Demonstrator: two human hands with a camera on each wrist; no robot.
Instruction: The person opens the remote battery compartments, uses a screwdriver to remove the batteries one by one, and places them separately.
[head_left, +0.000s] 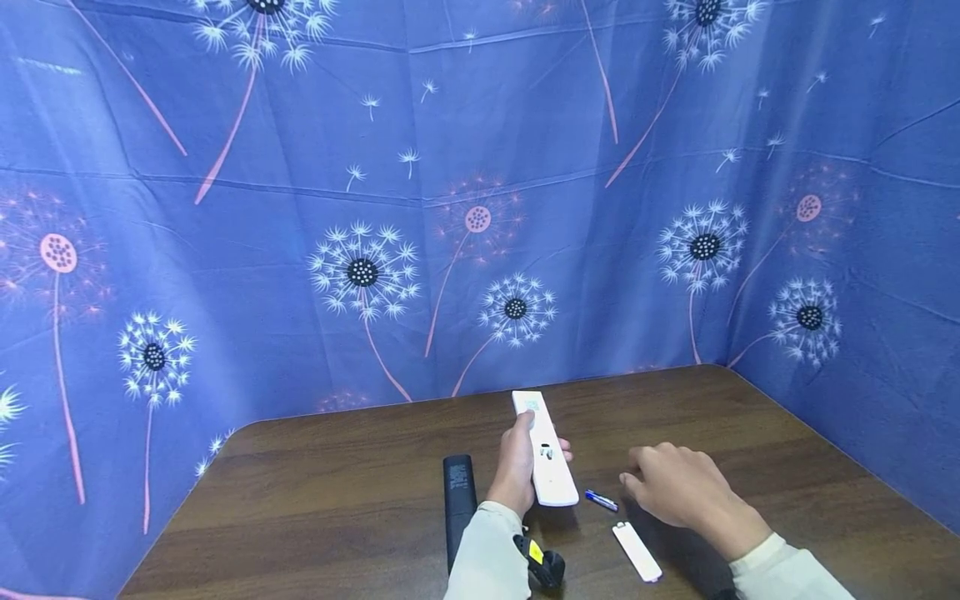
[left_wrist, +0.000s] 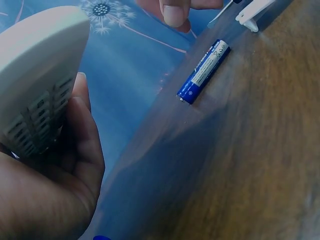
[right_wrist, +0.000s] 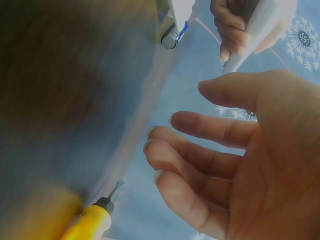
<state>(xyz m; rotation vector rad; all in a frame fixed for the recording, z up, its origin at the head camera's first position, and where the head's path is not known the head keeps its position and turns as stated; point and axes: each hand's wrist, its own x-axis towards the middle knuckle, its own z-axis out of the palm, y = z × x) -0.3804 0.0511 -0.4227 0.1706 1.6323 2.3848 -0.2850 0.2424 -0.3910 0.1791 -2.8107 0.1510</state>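
Note:
A white remote control (head_left: 557, 479) is gripped in my left hand (head_left: 514, 471), its back up, the thumb lying on it. A small dark opening shows in its back, contents too small to tell; in the left wrist view its buttons (left_wrist: 40, 117) face down. My right hand (head_left: 678, 487) hovers to the right over the table with loosely bent fingers and nothing in them, as the right wrist view shows (right_wrist: 215, 160). Between the hands a blue-and-white battery (head_left: 602, 500) lies on the table. Nearer to me is a narrow white battery cover (head_left: 637, 552).
A black remote control (head_left: 459, 492) lies left of my left forearm. By the left wrist is a black object with a yellow patch (head_left: 542, 562). The right wrist view shows a yellow-handled screwdriver (right_wrist: 92, 220). A blue dandelion-print cloth (head_left: 450, 250) hangs behind the wooden table (head_left: 322, 500).

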